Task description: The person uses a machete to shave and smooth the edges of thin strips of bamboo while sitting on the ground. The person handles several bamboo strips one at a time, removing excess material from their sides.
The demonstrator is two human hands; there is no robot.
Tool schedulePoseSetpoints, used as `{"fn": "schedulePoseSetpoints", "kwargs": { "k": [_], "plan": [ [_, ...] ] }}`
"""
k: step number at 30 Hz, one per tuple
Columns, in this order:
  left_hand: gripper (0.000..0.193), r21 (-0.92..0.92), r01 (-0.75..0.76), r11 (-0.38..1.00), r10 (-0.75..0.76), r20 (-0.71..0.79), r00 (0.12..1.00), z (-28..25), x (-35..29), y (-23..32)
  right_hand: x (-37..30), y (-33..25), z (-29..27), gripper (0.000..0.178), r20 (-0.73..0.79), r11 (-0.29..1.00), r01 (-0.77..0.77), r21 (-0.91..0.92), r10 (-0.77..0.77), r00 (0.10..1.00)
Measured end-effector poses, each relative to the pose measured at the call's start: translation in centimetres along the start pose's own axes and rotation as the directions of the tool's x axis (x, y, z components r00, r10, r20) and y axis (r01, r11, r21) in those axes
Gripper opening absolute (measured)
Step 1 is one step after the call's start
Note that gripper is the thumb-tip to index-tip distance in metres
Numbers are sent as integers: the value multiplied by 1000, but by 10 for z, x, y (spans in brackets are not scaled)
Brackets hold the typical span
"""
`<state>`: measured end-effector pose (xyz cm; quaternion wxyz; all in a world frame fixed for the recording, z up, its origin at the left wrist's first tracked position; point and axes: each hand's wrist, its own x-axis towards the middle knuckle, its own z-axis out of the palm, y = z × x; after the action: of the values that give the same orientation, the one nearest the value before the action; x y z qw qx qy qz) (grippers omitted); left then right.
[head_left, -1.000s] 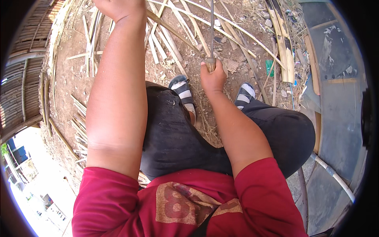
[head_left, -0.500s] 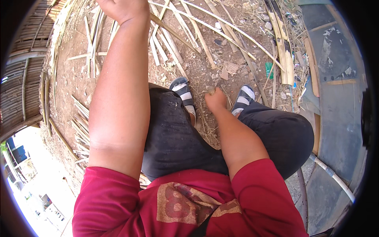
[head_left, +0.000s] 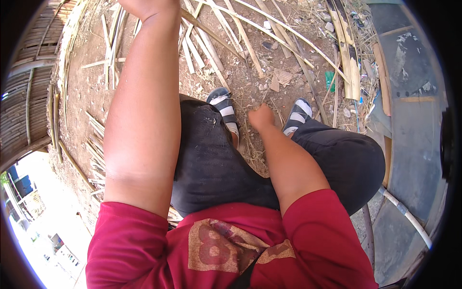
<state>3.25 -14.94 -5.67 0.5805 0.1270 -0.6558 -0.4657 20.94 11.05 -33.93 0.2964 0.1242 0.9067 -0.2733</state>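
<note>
My left hand (head_left: 150,6) is stretched far forward and cut off by the top edge. Its fingers are out of sight, so what they hold, if anything, cannot be made out. A brown bamboo stick (head_left: 211,33) runs from beside that wrist down to the right along the ground. Between my sandalled feet, low over the dirt, my right hand (head_left: 261,117) is closed in a fist. Something thin and dark seems to poke out above its knuckles, too small to name. Split bamboo strips (head_left: 207,48) lie on the ground ahead of both hands.
More bamboo strips (head_left: 96,144) are piled left of my knee. A bamboo-slat wall (head_left: 33,96) rises at the left. Thick split bamboo pieces (head_left: 346,53) and a green plastic scrap (head_left: 329,81) lie ahead right. A dark panel (head_left: 414,144) and a white pipe (head_left: 406,216) are at my right.
My right hand has turned slightly, and the rounded brown end that showed at its fist is now hidden. The left arm stays nearly where it was; the whole view has shifted a little.
</note>
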Motion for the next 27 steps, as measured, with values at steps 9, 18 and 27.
{"fn": "schedulePoseSetpoints", "kwargs": {
  "k": [9, 18, 27],
  "plan": [
    [53, 20, 13, 1000, -12, -58, 998, 7, 3, -10, 21, 26, 12, 27, 111, 905, -21, 426, -29, 993],
    [52, -2, 14, 1000, -14, -43, 999, 8, 1, 3, 29, -23, -8, 24, -55, 717, 78, 693, -55, 997],
    [52, -263, 9, 965, -22, -45, 999, 7, -5, 69, 29, -40, -21, 28, -117, 675, 83, 733, 5, 993]
  ]
}}
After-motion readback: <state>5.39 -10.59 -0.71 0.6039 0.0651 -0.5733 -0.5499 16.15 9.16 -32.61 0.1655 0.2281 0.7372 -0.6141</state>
